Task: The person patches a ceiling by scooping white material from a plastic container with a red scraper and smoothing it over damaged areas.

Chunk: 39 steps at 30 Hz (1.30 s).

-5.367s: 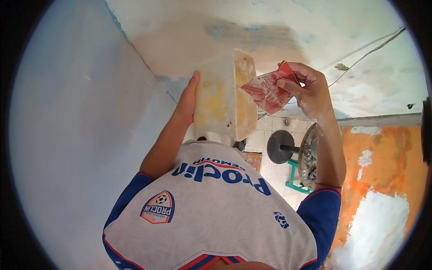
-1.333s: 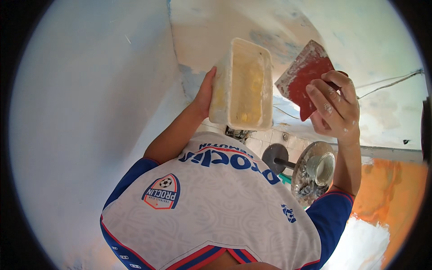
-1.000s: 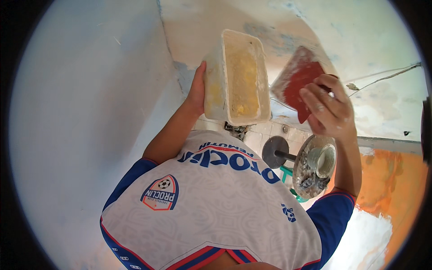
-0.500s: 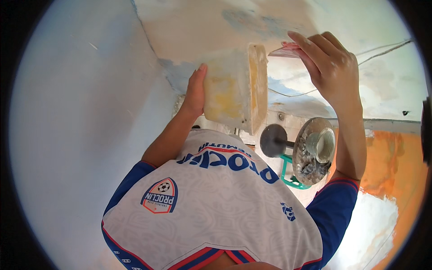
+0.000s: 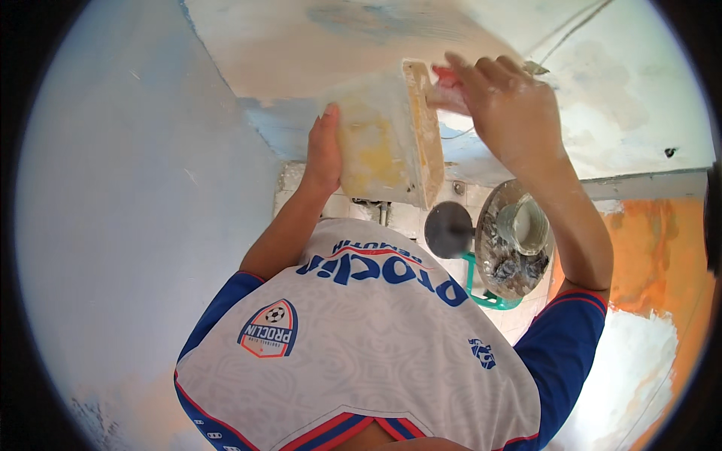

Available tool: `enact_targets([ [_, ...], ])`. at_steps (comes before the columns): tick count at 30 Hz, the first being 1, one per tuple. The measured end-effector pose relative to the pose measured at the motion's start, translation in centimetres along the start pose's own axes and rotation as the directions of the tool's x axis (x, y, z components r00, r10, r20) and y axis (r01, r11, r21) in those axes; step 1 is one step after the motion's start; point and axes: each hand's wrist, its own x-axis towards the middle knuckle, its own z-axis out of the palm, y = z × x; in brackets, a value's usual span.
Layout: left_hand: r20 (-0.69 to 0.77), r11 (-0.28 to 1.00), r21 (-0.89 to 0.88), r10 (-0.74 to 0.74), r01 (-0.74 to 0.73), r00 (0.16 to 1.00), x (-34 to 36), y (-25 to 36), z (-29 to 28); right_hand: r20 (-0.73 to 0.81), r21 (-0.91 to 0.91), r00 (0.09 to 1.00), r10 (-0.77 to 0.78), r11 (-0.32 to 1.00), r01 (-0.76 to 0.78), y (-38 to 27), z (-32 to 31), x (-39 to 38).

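My left hand [image 5: 323, 150] is closed on the side of a translucent plastic tub [image 5: 372, 146] with yellowish stains, tilted so its pale, crusted rim faces right. My right hand [image 5: 508, 113] grips a red scraper [image 5: 443, 75], which is smeared white and blurred, against or just beside the tub's right rim. Most of the scraper is hidden behind my fingers and motion blur, and I cannot see the tub's inside.
A patchy plastered wall [image 5: 286, 45] lies ahead, with a hanging wire, and a pale blue wall [image 5: 113, 225] at left. Below are a grimy round stand [image 5: 492, 255] holding a container [image 5: 526, 225], a dark disc [image 5: 445, 229], a green stool [image 5: 492, 301] and a peeling orange wall [image 5: 639, 255].
The tub has turned from showing its inside to showing its side. My right hand has swung upward and leftward with the scraper, now close against the tub's rim.
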Motion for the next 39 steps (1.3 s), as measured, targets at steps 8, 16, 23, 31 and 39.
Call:
enact_targets([
  [8,-0.045,0.992,0.124,0.035,-0.029,0.998,-4.8,-5.1,4.7,-0.112,-0.052,0.987,0.118,0.991,-0.125,1.0,0.0,-6.7],
  [16,-0.065,0.979,0.194,0.080,-0.066,0.995,-9.2,-9.7,6.7,-0.001,0.130,0.993,0.118,0.985,-0.117,-0.9,-2.9,-17.6],
  [23,-0.039,0.986,0.163,0.048,-0.041,0.998,-12.4,-11.6,9.6,-0.063,0.105,0.984,0.166,0.982,-0.159,-0.3,-4.6,-21.4],
  [31,0.005,0.966,0.254,0.060,-0.059,0.998,-14.5,-13.1,10.6,0.053,0.226,0.992,0.114,0.966,-0.124,-1.4,-6.4,-26.5],
  [39,0.042,0.960,0.258,0.102,-0.109,0.994,-15.4,-13.2,11.4,0.038,0.203,0.989,0.142,0.968,-0.146,-1.7,-7.3,-28.2],
])
